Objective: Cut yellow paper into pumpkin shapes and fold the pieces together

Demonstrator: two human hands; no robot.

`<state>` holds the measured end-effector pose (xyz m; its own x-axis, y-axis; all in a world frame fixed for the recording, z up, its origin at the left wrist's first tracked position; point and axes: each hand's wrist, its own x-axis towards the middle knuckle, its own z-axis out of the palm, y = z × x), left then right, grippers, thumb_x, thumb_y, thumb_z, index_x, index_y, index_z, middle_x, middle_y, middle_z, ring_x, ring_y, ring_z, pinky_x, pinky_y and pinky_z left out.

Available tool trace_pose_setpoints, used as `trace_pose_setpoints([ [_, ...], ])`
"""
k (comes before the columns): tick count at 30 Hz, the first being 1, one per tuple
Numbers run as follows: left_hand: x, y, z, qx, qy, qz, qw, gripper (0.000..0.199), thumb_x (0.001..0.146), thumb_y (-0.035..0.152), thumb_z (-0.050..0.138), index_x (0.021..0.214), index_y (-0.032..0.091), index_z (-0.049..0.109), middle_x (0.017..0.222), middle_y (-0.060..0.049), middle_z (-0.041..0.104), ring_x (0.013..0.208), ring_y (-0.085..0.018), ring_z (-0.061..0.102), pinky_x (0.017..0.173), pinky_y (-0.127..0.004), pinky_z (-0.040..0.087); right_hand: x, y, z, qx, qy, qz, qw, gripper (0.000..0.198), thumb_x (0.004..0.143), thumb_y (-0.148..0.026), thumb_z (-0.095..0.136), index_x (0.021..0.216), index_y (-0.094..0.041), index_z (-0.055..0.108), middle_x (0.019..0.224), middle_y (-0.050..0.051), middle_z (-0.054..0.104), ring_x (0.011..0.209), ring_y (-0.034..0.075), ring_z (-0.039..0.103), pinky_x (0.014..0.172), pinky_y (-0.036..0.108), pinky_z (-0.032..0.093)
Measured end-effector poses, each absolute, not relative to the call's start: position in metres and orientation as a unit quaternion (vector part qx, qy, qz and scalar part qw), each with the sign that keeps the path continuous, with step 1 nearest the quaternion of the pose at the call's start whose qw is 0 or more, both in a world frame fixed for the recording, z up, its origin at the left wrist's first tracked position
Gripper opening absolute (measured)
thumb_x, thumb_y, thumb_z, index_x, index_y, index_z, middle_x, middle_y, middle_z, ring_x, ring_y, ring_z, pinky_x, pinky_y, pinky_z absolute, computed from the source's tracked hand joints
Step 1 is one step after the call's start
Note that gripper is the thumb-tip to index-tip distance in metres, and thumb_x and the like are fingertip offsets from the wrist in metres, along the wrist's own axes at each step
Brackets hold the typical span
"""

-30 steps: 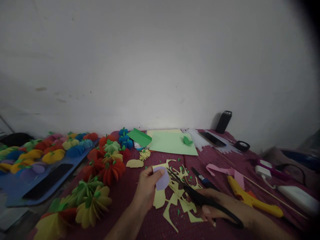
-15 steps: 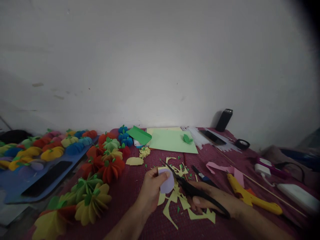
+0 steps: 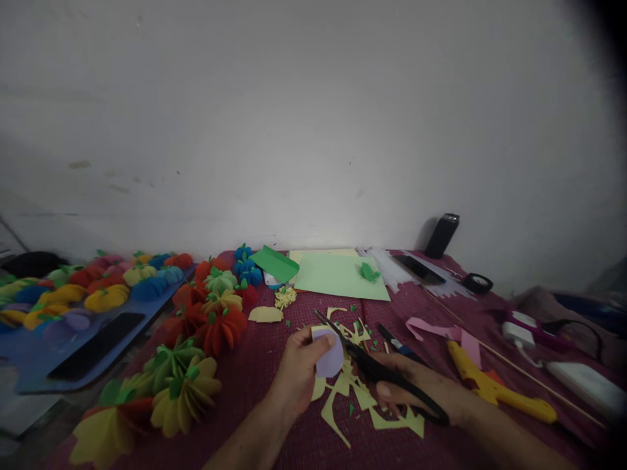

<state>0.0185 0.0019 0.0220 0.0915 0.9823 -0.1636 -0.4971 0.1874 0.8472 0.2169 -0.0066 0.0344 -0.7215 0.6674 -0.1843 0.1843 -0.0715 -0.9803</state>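
My left hand [image 3: 298, 372] pinches a small lilac paper shape [image 3: 328, 356] with a rounded lower edge, held upright just above the maroon cloth. My right hand [image 3: 416, 391] grips black scissors [image 3: 377, 369]; their open blades reach up and left along the right edge of the lilac piece. Yellow paper offcuts [image 3: 365, 401] lie under and between both hands.
Folded paper flowers [image 3: 210, 320] in several colours crowd the left, more on a blue board [image 3: 29, 365]. Green sheets [image 3: 337, 275] lie at the back by the wall. A yellow glue gun [image 3: 494, 386], pink strip [image 3: 435, 328], thin stick, black bottle [image 3: 441, 235] and tape roll sit to the right.
The scissors have moved left and their blades have closed in on the lilac piece's right edge. My left hand has shifted slightly right with the paper.
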Motion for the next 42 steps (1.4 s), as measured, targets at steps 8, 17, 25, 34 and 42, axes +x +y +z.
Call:
trace_pose_setpoints([
  [8,0.018,0.001,0.023,0.319,0.374,0.554,0.672,0.015,0.062,0.023,0.066,0.067,0.013,0.058,0.056,0.001,0.057,0.047,-0.01,0.05,0.048,-0.023,0.039,0.219,-0.005,0.038,-0.329,-0.682,0.632,0.165,0.045,0.076,-0.046,0.056,0.11,-0.016,0.047,0.07,-0.002,0.044,0.057,0.007,0.042,0.05,0.017,0.035],
  [17,0.017,0.001,0.022,0.316,0.371,0.556,0.674,0.015,0.06,0.023,0.067,0.067,0.013,0.058,0.056,0.001,0.057,0.047,-0.01,0.05,0.048,-0.024,0.039,0.219,-0.005,0.041,-0.356,-0.687,0.614,0.155,0.04,0.077,-0.047,0.054,0.104,-0.018,0.05,0.064,-0.003,0.045,0.053,0.008,0.043,0.047,0.018,0.033],
  [25,0.016,0.001,0.024,0.317,0.376,0.552,0.673,0.015,0.059,0.023,0.068,0.066,0.013,0.059,0.055,0.001,0.056,0.046,-0.009,0.049,0.049,-0.023,0.038,0.221,-0.003,0.041,-0.358,-0.7,0.597,0.159,0.042,0.075,-0.05,0.054,0.099,-0.016,0.052,0.061,-0.004,0.044,0.049,0.007,0.041,0.046,0.019,0.035],
  [34,0.017,-0.001,0.03,0.334,0.384,0.52,0.686,0.016,0.056,0.021,0.068,0.058,0.014,0.055,0.051,0.003,0.053,0.046,-0.008,0.047,0.048,-0.021,0.033,0.234,0.005,0.054,-0.367,-0.719,0.583,0.096,0.043,0.072,-0.053,0.055,0.094,-0.015,0.056,0.062,-0.003,0.044,0.049,0.006,0.041,0.046,0.019,0.039],
  [42,0.017,-0.001,0.027,0.338,0.397,0.497,0.694,0.018,0.052,0.024,0.071,0.059,0.013,0.059,0.053,0.001,0.056,0.047,-0.009,0.049,0.05,-0.023,0.035,0.242,0.009,0.051,-0.364,-0.734,0.569,0.074,0.042,0.075,-0.049,0.054,0.098,-0.014,0.056,0.061,-0.003,0.045,0.046,0.005,0.041,0.045,0.018,0.037],
])
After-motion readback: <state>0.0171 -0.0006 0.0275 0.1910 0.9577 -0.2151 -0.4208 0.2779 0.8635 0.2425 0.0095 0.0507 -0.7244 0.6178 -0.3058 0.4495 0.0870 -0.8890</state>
